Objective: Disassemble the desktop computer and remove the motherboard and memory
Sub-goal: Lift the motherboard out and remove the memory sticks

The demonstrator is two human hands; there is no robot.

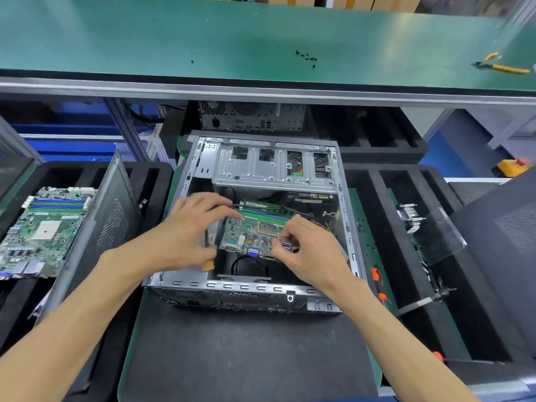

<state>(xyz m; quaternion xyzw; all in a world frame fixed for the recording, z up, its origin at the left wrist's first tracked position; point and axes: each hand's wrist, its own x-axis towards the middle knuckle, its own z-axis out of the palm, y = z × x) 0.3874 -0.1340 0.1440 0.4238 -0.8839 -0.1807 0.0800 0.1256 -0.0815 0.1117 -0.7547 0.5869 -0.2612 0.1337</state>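
An open grey desktop case (345, 221) lies on its side on a dark mat. Inside it a green motherboard (249, 236) sits tilted, its port side with a blue VGA socket toward me. A memory stick (262, 205) stands in the slots along the board's far edge. My left hand (188, 227) grips the board's left side, with fingers reaching over to the near memory slots. My right hand (307, 248) pinches the board's right front edge beside a blue USB port.
Another motherboard (43, 230) lies in black foam at the left, beside a leaning side panel (95, 224). Orange-handled tools (377, 277) lie right of the case. A second computer (252, 116) stands behind. Loose screws (307, 58) and yellow pliers (501, 65) are on the green shelf.
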